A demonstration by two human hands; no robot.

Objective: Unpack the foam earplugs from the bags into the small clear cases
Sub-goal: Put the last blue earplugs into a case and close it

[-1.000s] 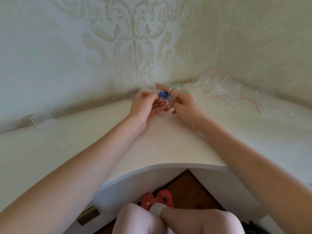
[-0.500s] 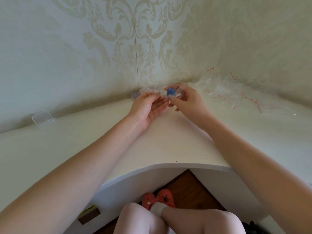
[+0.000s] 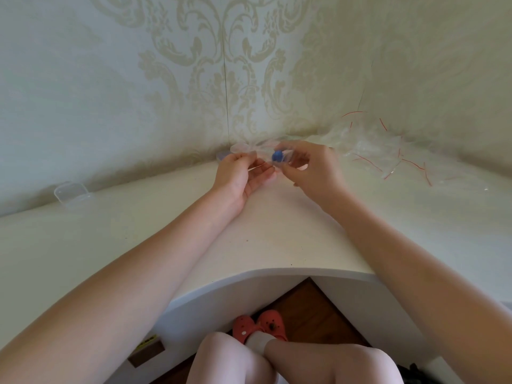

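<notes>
Pinching a rounded blue foam earplug [image 3: 277, 156] inside a thin, crinkled clear plastic bag [image 3: 266, 151], right hand [image 3: 310, 169] curled round both, above the smooth white surface [image 3: 277, 231] near the wall corner. Left hand [image 3: 241, 176] gripping the bag's other end between fingertips. Earplug's long axis hard to tell. 1 small clear plastic case [image 3: 71, 192], rounded corners, lying far left. Heap of glossy clear bags with red strips [image 3: 388, 153] at right. No readable writing.

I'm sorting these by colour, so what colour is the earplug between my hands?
Blue. The earplug shows best in the head view, the only view.
</notes>
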